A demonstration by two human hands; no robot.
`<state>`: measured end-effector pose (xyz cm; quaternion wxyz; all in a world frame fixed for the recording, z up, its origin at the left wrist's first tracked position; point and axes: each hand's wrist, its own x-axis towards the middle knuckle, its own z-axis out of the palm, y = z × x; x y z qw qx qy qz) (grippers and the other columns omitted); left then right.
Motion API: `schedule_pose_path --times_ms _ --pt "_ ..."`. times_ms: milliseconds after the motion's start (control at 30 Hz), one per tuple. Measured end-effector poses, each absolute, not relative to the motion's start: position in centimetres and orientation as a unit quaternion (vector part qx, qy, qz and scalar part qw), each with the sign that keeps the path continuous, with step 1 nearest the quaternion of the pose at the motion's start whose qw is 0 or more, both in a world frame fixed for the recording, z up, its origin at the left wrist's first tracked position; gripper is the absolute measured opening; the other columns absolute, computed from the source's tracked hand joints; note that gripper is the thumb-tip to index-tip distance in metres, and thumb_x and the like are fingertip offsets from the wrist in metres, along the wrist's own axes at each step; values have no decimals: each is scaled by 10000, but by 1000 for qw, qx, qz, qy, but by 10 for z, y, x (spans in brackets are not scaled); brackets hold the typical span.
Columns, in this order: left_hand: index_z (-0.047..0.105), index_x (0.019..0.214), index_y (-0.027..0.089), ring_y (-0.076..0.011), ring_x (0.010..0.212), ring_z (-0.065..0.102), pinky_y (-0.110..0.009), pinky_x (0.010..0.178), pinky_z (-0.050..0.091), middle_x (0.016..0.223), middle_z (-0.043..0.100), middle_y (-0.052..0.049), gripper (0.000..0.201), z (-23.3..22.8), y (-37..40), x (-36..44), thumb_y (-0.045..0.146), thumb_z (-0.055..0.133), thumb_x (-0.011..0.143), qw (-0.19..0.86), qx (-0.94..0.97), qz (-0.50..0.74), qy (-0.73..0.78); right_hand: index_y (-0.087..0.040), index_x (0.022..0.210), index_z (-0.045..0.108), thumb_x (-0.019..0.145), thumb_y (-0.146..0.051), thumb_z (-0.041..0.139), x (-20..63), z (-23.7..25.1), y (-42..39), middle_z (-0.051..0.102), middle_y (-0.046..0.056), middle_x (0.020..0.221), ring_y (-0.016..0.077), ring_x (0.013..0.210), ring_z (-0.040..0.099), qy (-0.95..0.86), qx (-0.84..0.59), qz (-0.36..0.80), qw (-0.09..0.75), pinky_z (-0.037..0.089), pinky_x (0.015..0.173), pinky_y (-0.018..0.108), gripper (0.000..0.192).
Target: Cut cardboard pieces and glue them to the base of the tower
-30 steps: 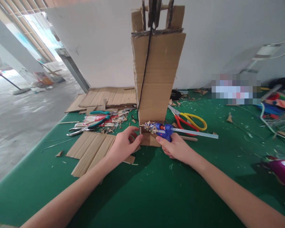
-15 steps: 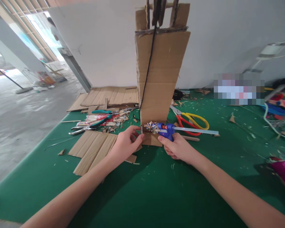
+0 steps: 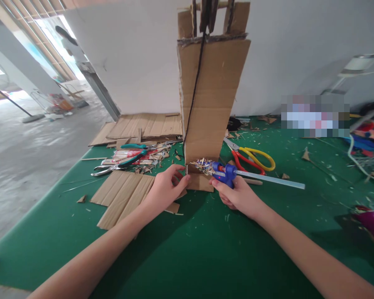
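Clearly, in the head view, the tower (image 3: pixel 216 91) is largely built: it stands upright on the table (image 3: pixel 187 261), its top frame (image 3: pixel 226 18) up and a cord (image 3: pixel 194 89) hanging down its front. The foot (image 3: pixel 201 183) looks unfinished, though how much glue is laid or left cannot be told. The right hand (image 3: pixel 241 194) is closed round the glue gun (image 3: pixel 225 173), nozzle at the foot; the left hand (image 3: pixel 166 187) curls at its left edge, whether gripping or merely touching I cannot tell

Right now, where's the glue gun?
Head view, just right of centre: the glue gun is in the right hand, pointing at the foot of the cardboard tower, nearer the camera than the scissors.
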<state>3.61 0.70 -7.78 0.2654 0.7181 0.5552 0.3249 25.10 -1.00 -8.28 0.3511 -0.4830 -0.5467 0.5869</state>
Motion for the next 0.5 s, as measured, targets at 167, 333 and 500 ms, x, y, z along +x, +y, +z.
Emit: schedule_pose_path --times_ms 167,333,500 --pt "556 1020 184 -126 572 602 -251 548 488 741 642 -15 301 -76 7 37 421 520 838 263 717 321 561 -192 846 499 801 -512 568 252 -85 -11 342 -102 464 51 377 303 -546 -476 591 356 219 361 200 331" --pt "550 1034 181 -127 572 606 -259 568 493 752 644 -16 314 -77 7 37 429 505 846 265 716 313 565 -193 813 488 808 -505 569 251 -84 -11 343 -102 474 44 385 294 -549 -475 590 353 230 367 196 322" --pt "553 1037 184 -128 575 611 -259 577 494 763 648 -15 334 -76 8 36 452 501 843 272 712 312 567 -193 778 484 816 -501 562 252 -83 -12 347 -95 475 44 392 291 -562 -487 575 341 240 375 202 320"
